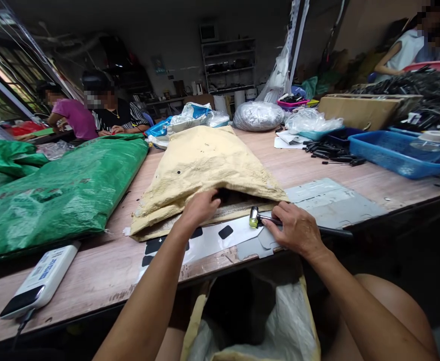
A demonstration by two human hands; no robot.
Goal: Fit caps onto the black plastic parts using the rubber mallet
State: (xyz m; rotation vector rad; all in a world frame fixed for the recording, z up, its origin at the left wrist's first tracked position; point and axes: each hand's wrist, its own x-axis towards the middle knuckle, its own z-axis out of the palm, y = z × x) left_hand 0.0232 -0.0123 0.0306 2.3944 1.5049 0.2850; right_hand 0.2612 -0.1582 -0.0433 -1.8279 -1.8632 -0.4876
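A yellow woven sack (pixel 212 155) lies on the table with its mouth towards me, gaping a little over a dark inside. My left hand (pixel 201 206) is at that mouth, fingers curled on the upper edge; some fingertips are hidden. In my right hand (pixel 297 228) is a small hammer (pixel 255 217) with a metal head, a yellowish-green face and a black handle. The same hand rests by the sack's right corner. Beneath both hands lies a white sheet (pixel 208 240) with black rounded-square stickers (pixel 226 231).
Left are a green sack (pixel 61 195) and a white device (pixel 41 281) on a cable. A grey plate (pixel 336 200), black parts (pixel 332 152) and a blue tray (pixel 389 163) lie right. Below the table edge, an open sack (pixel 287 321) sits between my legs. Other people sit farther back.
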